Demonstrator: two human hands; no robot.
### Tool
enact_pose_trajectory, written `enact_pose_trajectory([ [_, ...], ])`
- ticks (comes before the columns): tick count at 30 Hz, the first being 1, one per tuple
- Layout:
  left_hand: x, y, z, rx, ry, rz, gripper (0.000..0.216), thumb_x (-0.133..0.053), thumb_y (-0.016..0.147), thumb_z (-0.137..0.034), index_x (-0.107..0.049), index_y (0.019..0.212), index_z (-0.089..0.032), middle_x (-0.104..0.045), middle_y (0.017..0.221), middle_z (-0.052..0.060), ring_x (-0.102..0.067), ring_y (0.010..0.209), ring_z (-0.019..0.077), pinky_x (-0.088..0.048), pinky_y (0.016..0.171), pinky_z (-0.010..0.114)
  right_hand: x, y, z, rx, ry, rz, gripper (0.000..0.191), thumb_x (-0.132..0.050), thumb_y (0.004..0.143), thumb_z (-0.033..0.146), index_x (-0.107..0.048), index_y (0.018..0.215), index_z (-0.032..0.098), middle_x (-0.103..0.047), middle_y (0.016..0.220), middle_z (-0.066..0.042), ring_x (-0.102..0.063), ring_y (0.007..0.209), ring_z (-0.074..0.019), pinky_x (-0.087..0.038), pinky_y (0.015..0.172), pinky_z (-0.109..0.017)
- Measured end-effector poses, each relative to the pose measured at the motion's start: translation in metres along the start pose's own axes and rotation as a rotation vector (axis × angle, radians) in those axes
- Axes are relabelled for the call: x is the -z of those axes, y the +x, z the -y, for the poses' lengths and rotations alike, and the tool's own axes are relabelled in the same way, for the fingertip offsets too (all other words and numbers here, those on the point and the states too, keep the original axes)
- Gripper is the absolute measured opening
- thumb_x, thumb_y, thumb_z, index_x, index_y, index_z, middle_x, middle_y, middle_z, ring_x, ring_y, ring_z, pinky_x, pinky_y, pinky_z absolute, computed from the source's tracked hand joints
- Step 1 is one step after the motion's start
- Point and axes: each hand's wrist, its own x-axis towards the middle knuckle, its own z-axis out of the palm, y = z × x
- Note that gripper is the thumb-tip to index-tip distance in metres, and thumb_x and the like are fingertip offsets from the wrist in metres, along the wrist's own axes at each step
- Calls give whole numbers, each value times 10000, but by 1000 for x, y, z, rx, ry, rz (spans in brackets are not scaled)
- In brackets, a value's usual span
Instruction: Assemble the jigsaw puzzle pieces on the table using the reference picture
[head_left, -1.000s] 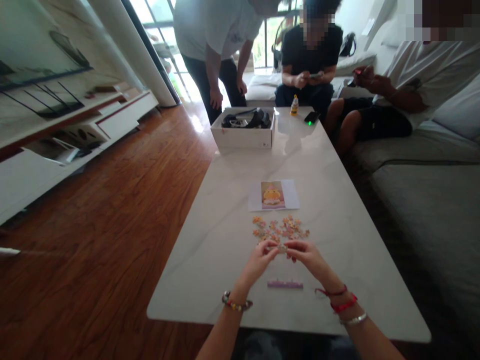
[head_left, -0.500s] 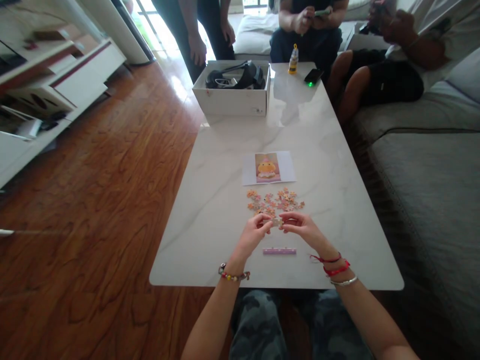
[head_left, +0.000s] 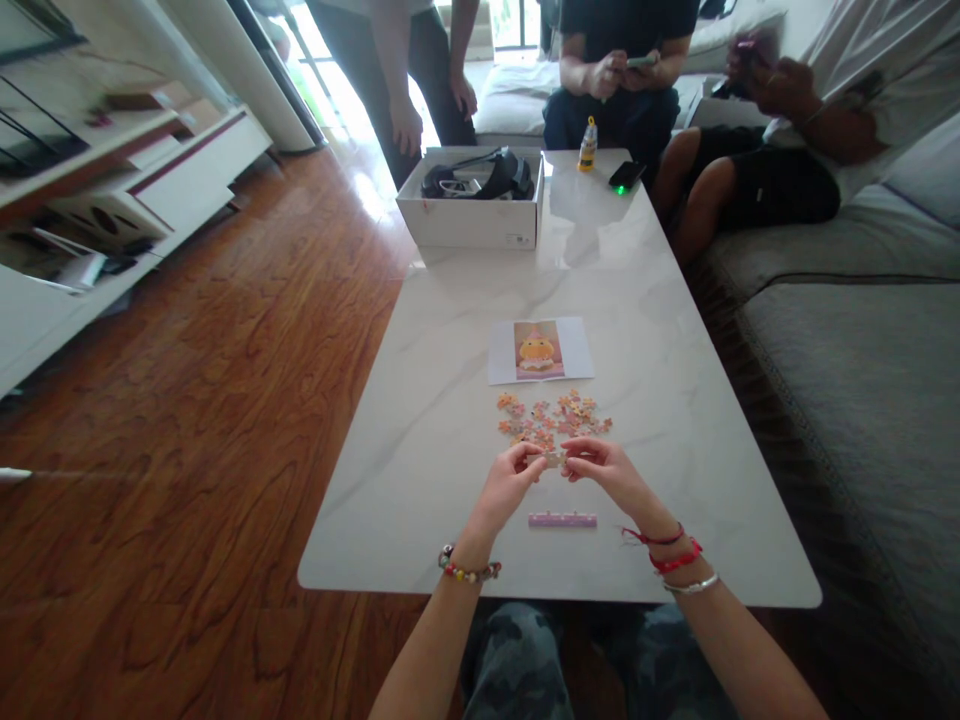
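My left hand [head_left: 507,486] and my right hand [head_left: 611,473] meet over the white marble table [head_left: 442,420], both pinching small jigsaw pieces [head_left: 556,460] held between their fingertips. Just beyond them lies a loose heap of orange and pink puzzle pieces [head_left: 555,415]. A joined purple strip of pieces [head_left: 562,520] lies on the table under my wrists. Farther off rests a paper sheet with the reference picture [head_left: 539,350] of a yellow figure.
A white open box [head_left: 472,215] with black gear stands at the table's far end, beside a small yellow bottle [head_left: 588,146] and a black phone [head_left: 624,177]. Three people are beyond the table. A grey sofa [head_left: 862,380] runs along the right; wooden floor lies left.
The camera tilted down, then slightly back up. My hands stay pinched together on the pieces, shifted a little toward the loose heap.
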Motion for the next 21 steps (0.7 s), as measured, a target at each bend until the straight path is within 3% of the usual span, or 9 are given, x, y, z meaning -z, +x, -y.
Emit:
enact_pose_trajectory([
  [7,1,10,21,23,27,-23,131,-506,637,-271,-513,682,-148,-433,520,-59,-391,483,69,-304,487,195,-7,13,-23,23,-5,-48,282,-654,600,381,-598,779,171,-588,578,5,-559,502,-130,-453,480,-261],
  [21,0,7,19,23,-57,-2,198,-553,621,-337,-509,673,-150,-443,535,-53,-392,502,71,-298,497,200,-8,13,-22,7,22,-45,351,-670,570,416,-596,785,149,-593,621,-16,-543,518,-123,-440,484,-253],
])
